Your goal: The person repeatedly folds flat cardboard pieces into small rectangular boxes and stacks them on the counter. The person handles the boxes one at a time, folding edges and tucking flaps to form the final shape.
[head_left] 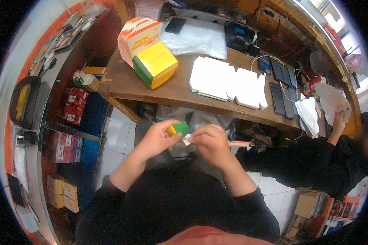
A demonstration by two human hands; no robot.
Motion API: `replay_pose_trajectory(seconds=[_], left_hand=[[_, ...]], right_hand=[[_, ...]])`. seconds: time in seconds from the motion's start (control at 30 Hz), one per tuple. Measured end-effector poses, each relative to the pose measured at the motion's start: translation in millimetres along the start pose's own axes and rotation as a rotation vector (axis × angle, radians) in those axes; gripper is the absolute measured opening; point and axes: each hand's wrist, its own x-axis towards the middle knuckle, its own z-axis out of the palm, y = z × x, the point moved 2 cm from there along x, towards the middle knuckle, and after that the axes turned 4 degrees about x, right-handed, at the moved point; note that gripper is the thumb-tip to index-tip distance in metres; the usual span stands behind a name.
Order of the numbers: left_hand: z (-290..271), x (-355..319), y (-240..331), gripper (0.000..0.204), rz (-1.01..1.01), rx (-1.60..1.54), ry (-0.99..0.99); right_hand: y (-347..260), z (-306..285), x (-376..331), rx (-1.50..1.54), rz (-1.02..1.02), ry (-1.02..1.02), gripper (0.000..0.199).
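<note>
Over my lap, my left hand point(156, 138) is closed around a small green and yellow carton point(180, 128), its thumb along the side nearest me. My right hand point(212, 141) is beside it, fingertips pinched on a small white piece point(187, 140) at the carton's lower right. Whether that piece is a loose sticker or part of the carton, I cannot tell. On the wooden table point(151, 93) ahead stands a larger yellow and green box point(156, 63), in front of a stack of orange and white printed cartons point(140, 36).
White flat cartons point(212, 78) lie mid-table, with several phones point(279, 98) and cables to their right. Behind are a clear plastic bag point(196, 38) and a black device point(238, 34). A co-worker's hand point(338, 121) holds a pale sheet at right. Shelves with red boxes point(74, 107) stand left.
</note>
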Motion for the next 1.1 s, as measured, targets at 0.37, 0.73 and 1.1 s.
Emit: replay_pose_trajectory(seconds=[0.37,0.73,1.1], left_hand=[[4,2,-9,0.036,0.174,0.369,-0.112],[-8,2,-32,0.021,0.129,0.620,-0.155],[10,20,-105,0.031,-0.113,-0.500,0.179]], right_hand=[[13,29,-13,-0.073,0.247,-0.006,0.014],[52,47,-28,0.407,0.586,-0.165,0.035],[60,113,-72,0.040,0.374,-0.032,0.041]])
